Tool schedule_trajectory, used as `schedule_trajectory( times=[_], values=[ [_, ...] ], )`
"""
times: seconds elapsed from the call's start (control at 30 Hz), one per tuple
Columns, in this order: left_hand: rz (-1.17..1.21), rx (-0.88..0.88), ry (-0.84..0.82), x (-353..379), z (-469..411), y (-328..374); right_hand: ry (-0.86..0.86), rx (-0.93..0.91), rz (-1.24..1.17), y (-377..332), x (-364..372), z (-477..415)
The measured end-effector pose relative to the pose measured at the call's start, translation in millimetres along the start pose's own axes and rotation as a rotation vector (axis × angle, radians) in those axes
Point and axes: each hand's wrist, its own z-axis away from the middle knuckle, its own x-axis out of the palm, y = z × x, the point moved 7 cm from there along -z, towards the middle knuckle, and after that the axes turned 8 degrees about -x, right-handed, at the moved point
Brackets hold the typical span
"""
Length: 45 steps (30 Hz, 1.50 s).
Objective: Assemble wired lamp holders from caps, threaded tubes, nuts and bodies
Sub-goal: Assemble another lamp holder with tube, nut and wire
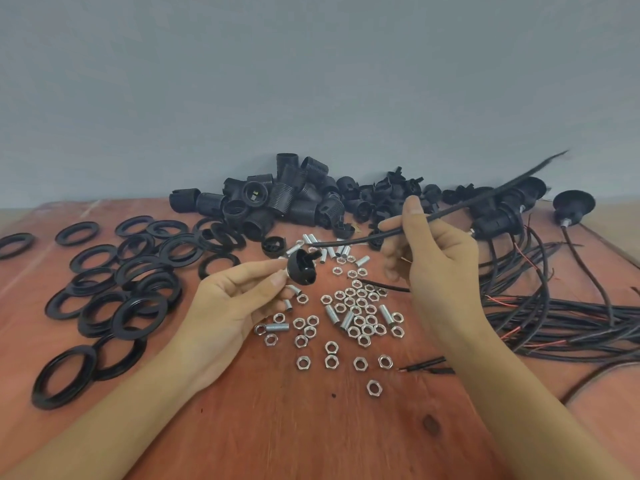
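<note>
Above the middle of the reddish wooden desk [277,438], the left hand's [228,306] grip is pinching a round black plastic cap [302,270], while the right hand's [440,268] grip is clamping a thin black cable [450,210].

Tabletop [277,431]: reddish-brown wood, one dark knot [431,424] near the right forearm.
Left of the left hand [235,306]: flat black rings [114,292], spread out and overlapping.
Beyond the left hand, against the wall: heap of black threaded bodies [277,199].
Beyond the right hand [436,271]: smaller black caps [381,192], piled.
Between and under the two hands: loose hex nuts [360,322], short threaded tubes [347,320] among them.
Right of the right hand: tangle of black cables [554,313], red cores showing in places.
</note>
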Motion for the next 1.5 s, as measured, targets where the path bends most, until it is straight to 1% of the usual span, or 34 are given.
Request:
schedule_trajectory(
  times=[0.13,0.3,0.43,0.5,0.77,0.87,0.97,1.2,1.4,1.5],
  values=[
    [0.009,0.007,0.004,1.3,1.1,1.1,-0.018,0.0,0.016,0.4,2.2,2.1],
    [0.014,0.015,-0.001,1.7,2.4,4.2,-0.021,0.055,-0.025,4.3,5.8,5.4],
    [-0.003,0.032,-0.04,6.5,5.2,6.2,-0.074,0.106,-0.041,10.2,15.6,11.5],
    [-0.006,0.04,-0.046,6.7,5.4,7.2,-0.074,0.132,-0.045,12.9,16.5,12.9],
    [-0.058,0.018,-0.056,7.1,6.5,5.2,-0.026,0.013,0.093,6.1,5.0,6.5],
    [-0.064,0.01,-0.048,7.6,6.6,4.9,-0.049,-0.028,0.1,3.2,7.0,7.1],
    [-0.058,0.006,-0.035,7.1,6.2,5.3,-0.035,-0.058,0.096,-0.8,4.5,6.2],
    [-0.05,0.011,-0.067,7.7,5.7,5.5,-0.041,-0.05,0.057,-0.5,8.0,7.8],
    [-0.041,-0.012,-0.077,10.5,6.9,6.1,-0.02,-0.084,0.092,-0.9,3.2,6.9],
    [-0.056,-0.016,-0.067,11.5,7.9,6.3,-0.057,-0.099,0.091,1.6,8.5,10.1]
  ],
)
